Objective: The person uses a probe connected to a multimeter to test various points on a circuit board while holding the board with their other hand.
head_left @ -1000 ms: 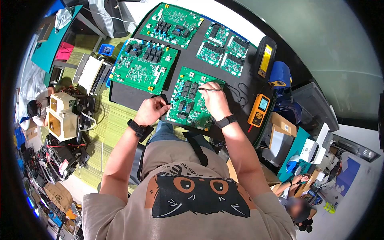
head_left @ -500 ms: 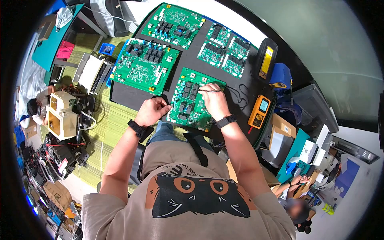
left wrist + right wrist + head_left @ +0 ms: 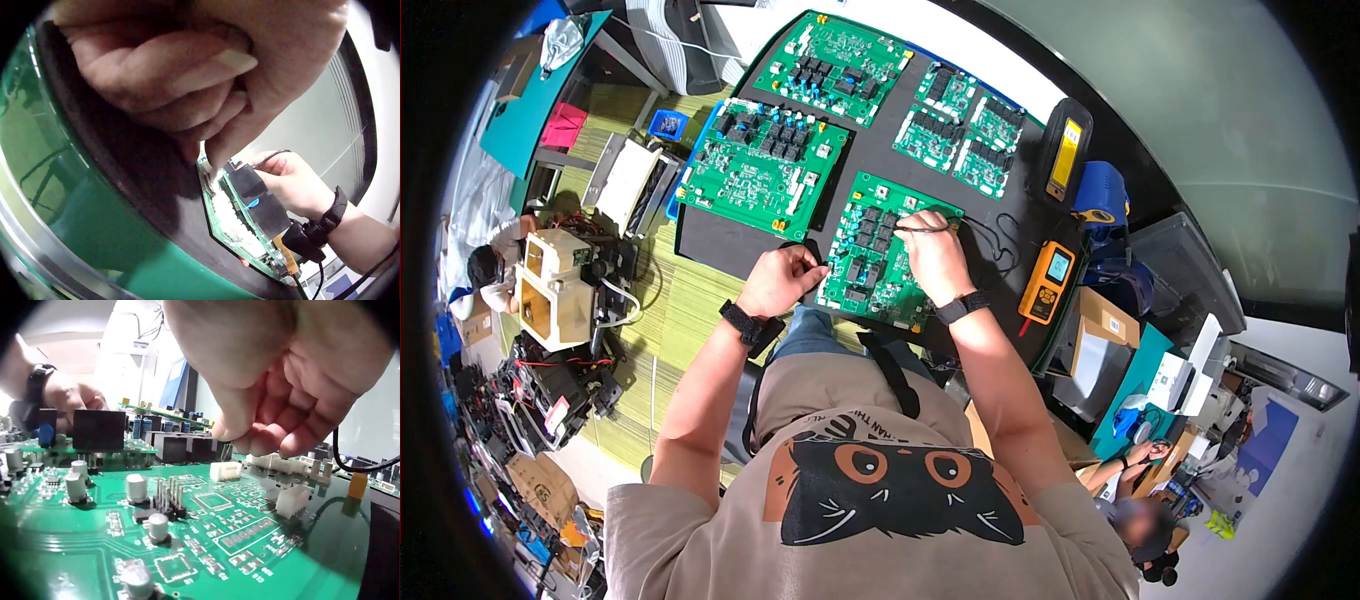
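A green circuit board (image 3: 895, 285) with black block-shaped components lies at the near edge of the dark mat. My right hand (image 3: 937, 262) is over its right side and pinches a slim dark tool (image 3: 924, 230). In the right wrist view, thin metal ends (image 3: 226, 451) show below the fingertips, close over a white connector (image 3: 225, 470). My left hand (image 3: 775, 280) is at the board's left edge. In the left wrist view its fingers are curled, with thumb and forefinger pinching the corner of the board (image 3: 234, 228).
Two more large boards (image 3: 760, 165) (image 3: 835, 65) and several small boards (image 3: 928, 135) lie farther back on the mat. To the right are an orange handheld meter (image 3: 1050, 283), a black device with a yellow label (image 3: 1065, 150), a blue unit (image 3: 1102, 190) and a loose black cable (image 3: 1003, 245).
The head view has shifted very slightly. The dark tool tilts a little differently in my right hand; my left hand stays at the board's edge.
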The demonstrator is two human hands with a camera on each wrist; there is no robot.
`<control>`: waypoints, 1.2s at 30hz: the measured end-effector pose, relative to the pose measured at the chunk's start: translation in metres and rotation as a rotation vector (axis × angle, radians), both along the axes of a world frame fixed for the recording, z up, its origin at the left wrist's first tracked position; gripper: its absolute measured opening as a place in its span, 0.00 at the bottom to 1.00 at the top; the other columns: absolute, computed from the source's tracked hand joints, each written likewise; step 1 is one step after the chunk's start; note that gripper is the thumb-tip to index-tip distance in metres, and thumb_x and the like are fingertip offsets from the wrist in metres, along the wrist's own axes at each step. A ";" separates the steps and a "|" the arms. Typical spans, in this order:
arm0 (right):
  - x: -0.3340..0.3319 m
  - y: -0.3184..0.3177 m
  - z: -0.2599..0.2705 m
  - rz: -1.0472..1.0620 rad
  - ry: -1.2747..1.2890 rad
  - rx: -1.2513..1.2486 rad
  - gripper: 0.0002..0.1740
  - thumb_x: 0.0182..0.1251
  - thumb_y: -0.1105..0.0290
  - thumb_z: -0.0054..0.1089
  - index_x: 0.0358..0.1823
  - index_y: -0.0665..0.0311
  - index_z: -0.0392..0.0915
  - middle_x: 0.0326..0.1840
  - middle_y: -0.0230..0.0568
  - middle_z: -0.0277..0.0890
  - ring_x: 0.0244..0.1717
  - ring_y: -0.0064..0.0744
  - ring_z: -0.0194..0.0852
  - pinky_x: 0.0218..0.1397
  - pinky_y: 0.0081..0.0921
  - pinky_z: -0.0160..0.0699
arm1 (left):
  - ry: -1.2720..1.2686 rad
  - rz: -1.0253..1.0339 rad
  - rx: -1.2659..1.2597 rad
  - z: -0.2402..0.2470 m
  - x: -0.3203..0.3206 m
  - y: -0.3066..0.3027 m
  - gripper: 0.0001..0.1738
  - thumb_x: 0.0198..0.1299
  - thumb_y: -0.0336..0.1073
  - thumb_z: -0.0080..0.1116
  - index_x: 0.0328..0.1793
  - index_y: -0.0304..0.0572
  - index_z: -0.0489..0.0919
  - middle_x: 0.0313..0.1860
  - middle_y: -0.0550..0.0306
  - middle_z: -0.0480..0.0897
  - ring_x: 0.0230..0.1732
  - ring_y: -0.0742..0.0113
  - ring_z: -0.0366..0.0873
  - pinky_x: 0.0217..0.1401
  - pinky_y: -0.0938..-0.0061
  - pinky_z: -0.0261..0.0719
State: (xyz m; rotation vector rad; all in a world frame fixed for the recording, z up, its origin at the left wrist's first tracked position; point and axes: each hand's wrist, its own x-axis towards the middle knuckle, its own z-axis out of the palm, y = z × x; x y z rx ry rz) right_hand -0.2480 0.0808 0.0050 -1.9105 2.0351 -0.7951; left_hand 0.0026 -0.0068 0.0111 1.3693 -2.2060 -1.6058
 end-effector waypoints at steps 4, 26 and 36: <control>-0.004 -0.001 -0.002 0.038 0.015 -0.039 0.06 0.59 0.75 0.65 0.38 0.63 0.80 0.39 0.42 0.79 0.44 0.46 0.77 0.48 0.38 0.79 | -0.005 -0.004 0.002 0.000 0.000 0.000 0.13 0.60 0.38 0.70 0.35 0.35 0.81 0.17 0.62 0.76 0.20 0.79 0.68 0.24 0.76 0.67; -0.002 -0.002 -0.001 -0.008 -0.043 -0.015 0.03 0.56 0.76 0.63 0.33 0.63 0.82 0.38 0.40 0.79 0.45 0.45 0.76 0.51 0.37 0.76 | 0.012 0.001 -0.016 -0.003 0.001 0.001 0.14 0.60 0.38 0.70 0.34 0.34 0.81 0.17 0.62 0.76 0.19 0.79 0.67 0.23 0.76 0.66; -0.002 0.008 -0.005 -0.004 -0.160 -0.033 0.04 0.58 0.75 0.66 0.35 0.64 0.82 0.38 0.44 0.81 0.47 0.49 0.78 0.53 0.39 0.78 | 0.020 0.011 -0.013 -0.002 0.000 0.001 0.13 0.60 0.38 0.70 0.34 0.35 0.82 0.18 0.62 0.76 0.20 0.79 0.68 0.23 0.76 0.67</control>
